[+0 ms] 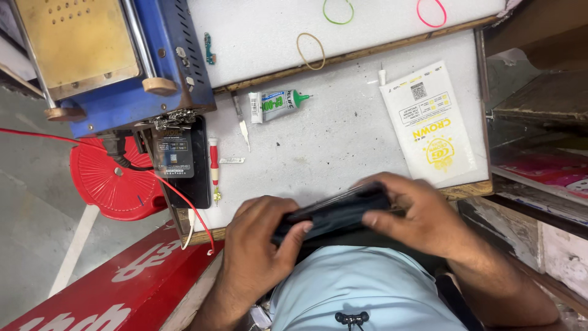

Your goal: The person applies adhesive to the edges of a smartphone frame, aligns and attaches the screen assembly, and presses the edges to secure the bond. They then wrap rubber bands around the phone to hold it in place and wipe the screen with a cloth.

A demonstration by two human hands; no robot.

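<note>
Nearest the camera, a dark flat phone-like device (334, 213) is held edge-up between both hands just above the pale blue shirt (361, 285), at the near edge of the grey worktop (343, 135); its long axis runs roughly left to right, the right end slightly higher; left hand (257, 251) grips the left end, thumb curled over the top edge and fingers wrapped beneath, pinching the device; right hand (422, 214) covers the right end, fingers pressed together along the far face, thumb pressed on the near face; both hands touch it, neither nearer than the other; whether it is a bare screen, a cased phone or two parts is unclear, since the hands hide both ends and the under edge. Beyond the device, to its left, a red-handled screwdriver (214, 165) lies beside a second dark phone (184, 162) with a label on it; straight beyond, a thin metal pry tool (242, 125) and a glue tube (275, 104) with a green nozzle; beyond and to the right, a white and yellow printed pouch (432, 125) lying flat. Farther still, a white board (275, 37) carries yellow (311, 50), green (338, 11) and pink rubber bands (432, 12), the last two cut off by the frame; far left of the device, a blue machine (122, 55) with a brass-coloured plate, partly out of view; a red stool (110, 178) below it.
</note>
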